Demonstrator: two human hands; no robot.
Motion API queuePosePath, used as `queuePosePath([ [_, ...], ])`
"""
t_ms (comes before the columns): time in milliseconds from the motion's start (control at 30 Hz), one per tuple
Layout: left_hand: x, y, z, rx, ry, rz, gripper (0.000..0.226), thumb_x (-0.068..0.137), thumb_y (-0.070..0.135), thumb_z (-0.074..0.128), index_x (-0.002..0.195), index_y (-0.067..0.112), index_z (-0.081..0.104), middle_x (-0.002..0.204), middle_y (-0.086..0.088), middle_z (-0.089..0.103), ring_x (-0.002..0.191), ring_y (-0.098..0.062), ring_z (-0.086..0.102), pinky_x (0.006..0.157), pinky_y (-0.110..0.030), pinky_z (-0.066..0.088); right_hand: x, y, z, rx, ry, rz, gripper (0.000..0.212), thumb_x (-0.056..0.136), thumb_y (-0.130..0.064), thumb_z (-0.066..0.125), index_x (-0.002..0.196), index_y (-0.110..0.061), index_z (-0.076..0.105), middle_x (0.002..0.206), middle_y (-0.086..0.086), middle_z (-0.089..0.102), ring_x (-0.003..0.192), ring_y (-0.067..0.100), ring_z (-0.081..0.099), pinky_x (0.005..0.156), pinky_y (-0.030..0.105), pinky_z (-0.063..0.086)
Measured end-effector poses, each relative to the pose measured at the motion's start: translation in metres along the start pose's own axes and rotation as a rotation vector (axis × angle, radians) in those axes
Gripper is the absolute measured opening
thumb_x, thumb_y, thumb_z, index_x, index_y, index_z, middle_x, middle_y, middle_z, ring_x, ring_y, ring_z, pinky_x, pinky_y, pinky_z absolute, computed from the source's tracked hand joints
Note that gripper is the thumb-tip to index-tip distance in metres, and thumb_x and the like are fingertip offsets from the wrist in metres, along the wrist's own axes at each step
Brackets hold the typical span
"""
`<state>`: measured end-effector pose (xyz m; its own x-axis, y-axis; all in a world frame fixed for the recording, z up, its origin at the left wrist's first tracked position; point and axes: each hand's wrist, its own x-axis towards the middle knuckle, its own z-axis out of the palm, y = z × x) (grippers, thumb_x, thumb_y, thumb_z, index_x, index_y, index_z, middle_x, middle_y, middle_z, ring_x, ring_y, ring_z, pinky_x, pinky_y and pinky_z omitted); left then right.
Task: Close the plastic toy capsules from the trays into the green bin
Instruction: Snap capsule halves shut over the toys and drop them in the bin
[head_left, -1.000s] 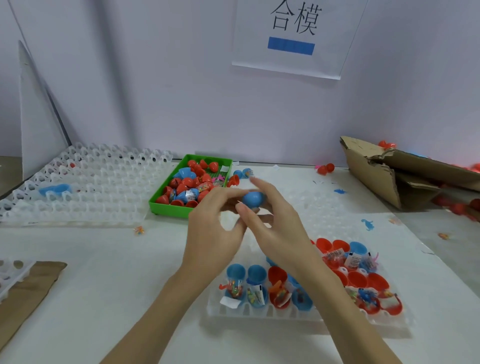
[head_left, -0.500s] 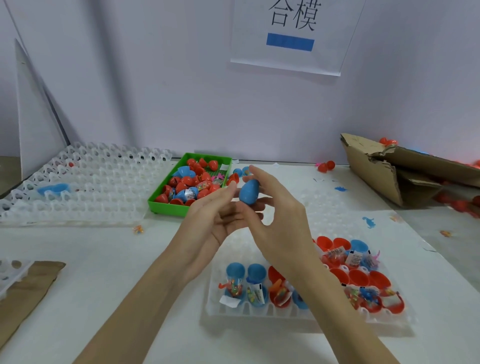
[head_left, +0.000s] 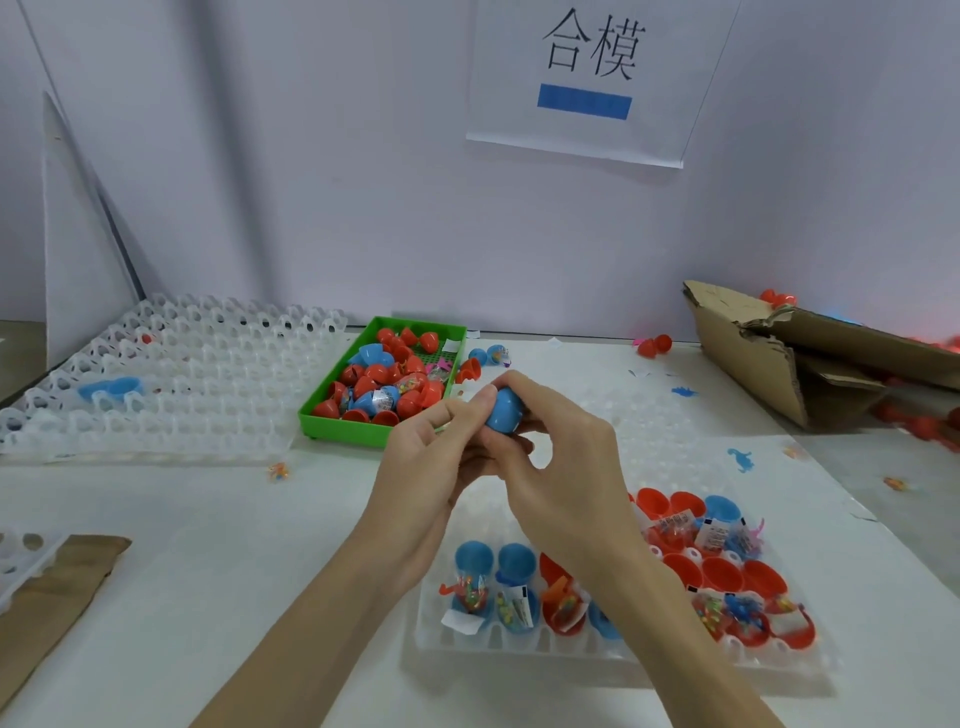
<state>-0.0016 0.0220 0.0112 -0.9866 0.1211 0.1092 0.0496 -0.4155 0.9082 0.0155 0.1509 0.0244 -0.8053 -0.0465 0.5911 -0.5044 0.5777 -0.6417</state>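
A blue capsule (head_left: 503, 411) is held above the table, pinched by the fingertips of both hands. My left hand (head_left: 428, 462) grips it from the left and my right hand (head_left: 563, 470) wraps it from the right and above. Below them lies a clear tray (head_left: 618, 657) with several open red and blue capsule halves holding small toys. The green bin (head_left: 340, 423), full of red and blue capsules, stands just left of and behind the hands.
A large clear tray (head_left: 171, 384) with one blue piece sits at the left. A torn cardboard box (head_left: 789, 353) lies at the right, with loose red capsules around it. Brown card (head_left: 57, 587) and another tray corner are at the near left.
The hands have turned the blue capsule, which stood more upright half a second ago, and closed more tightly around it. They stay at about the same spot by the bin.
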Motion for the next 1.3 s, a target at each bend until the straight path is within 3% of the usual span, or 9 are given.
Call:
queuePosePath([
  [267, 0.004, -0.002, -0.006, 0.27, 0.104, 0.092, 0.043, 0.089, 0.048, 0.069, 0.097, 0.006, 0.073, 0.08, -0.011, 0.077, 0.075, -0.023, 0.075, 0.068, -0.024, 0.06, 0.005, 0.01, -0.003, -0.154, -0.096, 0.116, 0.055, 0.095, -0.031, 0.071, 0.145, -0.04, 0.052, 0.118, -0.012, 0.047, 0.099, -0.009, 0.05, 0.084, 0.001, 0.043],
  [467, 0.01, 0.006, -0.017, 0.225, 0.318, 0.218, 0.055, 0.097, 0.059, 0.051, 0.092, 0.01, 0.075, 0.086, -0.006, 0.075, 0.08, -0.016, 0.071, 0.07, -0.026, 0.059, 0.018, 0.01, -0.023, 0.07, -0.352, 0.492, 0.028, 0.1, -0.027, 0.063, 0.128, -0.028, 0.067, 0.101, -0.008, 0.071, 0.078, -0.009, 0.065, 0.062, 0.008, 0.05],
  [567, 0.014, 0.007, -0.029, 0.165, 0.42, 0.224, 0.049, 0.105, 0.05, 0.051, 0.089, 0.012, 0.077, 0.09, -0.004, 0.076, 0.088, -0.017, 0.07, 0.088, -0.042, 0.058, 0.058, 0.017, -0.072, 0.753, -0.271, 0.721, 0.033, 0.098, -0.008, 0.062, 0.13, -0.002, 0.065, 0.111, 0.007, 0.074, 0.089, 0.01, 0.071, 0.08, 0.023, 0.054],
  [633, 0.016, 0.007, -0.032, 0.19, 0.453, 0.198, 0.047, 0.105, 0.05, 0.051, 0.087, 0.015, 0.078, 0.093, -0.002, 0.077, 0.098, -0.023, 0.07, 0.099, -0.049, 0.053, 0.09, 0.024, -0.121, 1.598, 0.117, 0.723, 0.042, 0.099, -0.001, 0.054, 0.14, 0.007, 0.051, 0.128, 0.026, 0.062, 0.099, 0.022, 0.069, 0.079, 0.026, 0.057],
  [700, 0.016, 0.005, -0.033, 0.197, 0.473, 0.173, 0.046, 0.105, 0.05, 0.052, 0.081, 0.021, 0.079, 0.093, 0.0, 0.077, 0.103, -0.029, 0.069, 0.101, -0.05, 0.051, 0.106, 0.03, -0.152, 1.908, 0.385, 0.61, 0.048, 0.103, -0.001, 0.047, 0.149, 0.002, 0.037, 0.136, 0.038, 0.051, 0.108, 0.026, 0.069, 0.072, 0.03, 0.061],
  [867, 0.018, 0.006, -0.034, 0.137, 0.45, 0.116, 0.047, 0.104, 0.048, 0.054, 0.072, 0.025, 0.08, 0.087, -0.002, 0.078, 0.084, -0.019, 0.072, 0.094, -0.045, 0.053, 0.077, 0.045, -0.132, 1.432, 0.18, 0.728, 0.053, 0.082, 0.0, 0.063, 0.135, -0.004, 0.058, 0.124, 0.022, 0.068, 0.093, 0.022, 0.073, 0.073, 0.025, 0.06],
  [967, 0.019, 0.004, -0.034, 0.181, 0.402, 0.134, 0.045, 0.105, 0.039, 0.057, 0.07, 0.019, 0.078, 0.081, -0.004, 0.075, 0.074, -0.015, 0.069, 0.083, -0.037, 0.055, 0.056, 0.051, -0.109, 1.068, 0.103, 0.719, 0.028, 0.093, 0.002, 0.059, 0.118, -0.004, 0.07, 0.105, 0.01, 0.074, 0.082, 0.017, 0.072, 0.068, 0.024, 0.058],
  [1167, 0.018, -0.003, -0.03, 0.314, 0.254, 0.15, 0.035, 0.103, 0.029, 0.062, 0.079, 0.008, 0.075, 0.073, 0.003, 0.071, 0.067, -0.008, 0.065, 0.062, -0.017, 0.055, 0.038, 0.053, -0.078, -0.122, -0.343, 0.431, 0.019, 0.1, -0.013, 0.063, 0.096, -0.024, 0.078, 0.092, -0.007, 0.076, 0.08, 0.005, 0.071, 0.066, 0.019, 0.055],
  [1300, 0.018, -0.005, -0.029, 0.375, 0.227, 0.154, 0.036, 0.105, 0.026, 0.06, 0.079, 0.004, 0.073, 0.07, 0.004, 0.069, 0.066, -0.009, 0.063, 0.065, -0.024, 0.056, 0.038, 0.049, -0.063, -0.285, -0.606, 0.32, 0.006, 0.092, -0.026, 0.076, 0.094, -0.027, 0.082, 0.086, -0.012, 0.073, 0.076, 0.004, 0.067, 0.066, 0.017, 0.056],
])
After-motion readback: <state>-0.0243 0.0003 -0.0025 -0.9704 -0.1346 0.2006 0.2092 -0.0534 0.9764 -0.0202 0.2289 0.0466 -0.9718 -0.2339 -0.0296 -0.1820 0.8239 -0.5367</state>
